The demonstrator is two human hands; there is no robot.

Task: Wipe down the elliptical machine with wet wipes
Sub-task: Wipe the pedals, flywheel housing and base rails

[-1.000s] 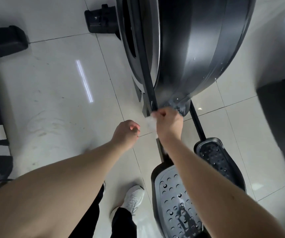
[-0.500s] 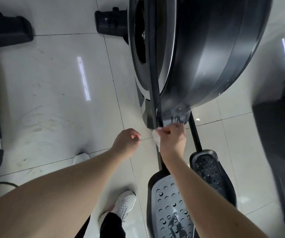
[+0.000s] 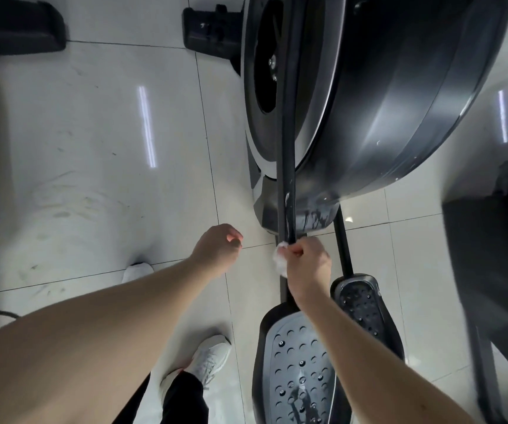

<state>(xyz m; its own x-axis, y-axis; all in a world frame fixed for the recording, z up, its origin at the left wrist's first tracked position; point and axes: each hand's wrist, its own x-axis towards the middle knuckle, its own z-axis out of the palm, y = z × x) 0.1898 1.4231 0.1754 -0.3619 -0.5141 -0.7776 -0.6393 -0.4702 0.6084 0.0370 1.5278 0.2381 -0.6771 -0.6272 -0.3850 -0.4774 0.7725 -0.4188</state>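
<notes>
Pedal [image 3: 301,362] sat nearest, white sneaker [image 3: 210,359] left of it, right hand [image 3: 308,264] clenched round the wet wipe [image 3: 280,261] on the black bar [image 3: 286,166], left hand [image 3: 219,249] just beside, fingers loosely curled, holding nothing, elliptical machine [image 3: 384,102] loomed beyond.

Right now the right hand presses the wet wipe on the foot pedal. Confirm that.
Wrong place. The right hand grips the wet wipe on the black pedal bar, above the foot pedal and just below the flywheel housing, as the head view shows.
</notes>
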